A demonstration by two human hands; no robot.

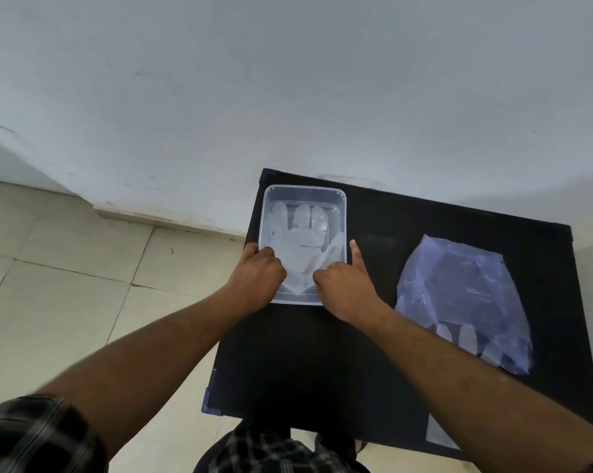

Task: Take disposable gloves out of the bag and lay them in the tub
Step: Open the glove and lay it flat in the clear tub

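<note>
A clear plastic tub point(343, 213) stands at the far left of the black table point(322, 353). A translucent white glove point(298, 247) lies flat inside it, fingers pointing away from me. My left hand point(257, 278) is at the tub's near left corner, thumb outside the wall and fingers curled inside against the glove's cuff. My right hand point(346, 285) is at the near right corner, its fingertips closed on the cuff and one finger stretched along the tub's right wall. The bluish plastic bag point(465, 295) lies to the right, with glove fingers point(467, 339) poking from its near end.
The table sits against a pale wall, with a tiled floor to its left. A light sheet point(438, 435) lies at the table's near right edge. Bare black tabletop lies between the tub and the bag, and in front of me.
</note>
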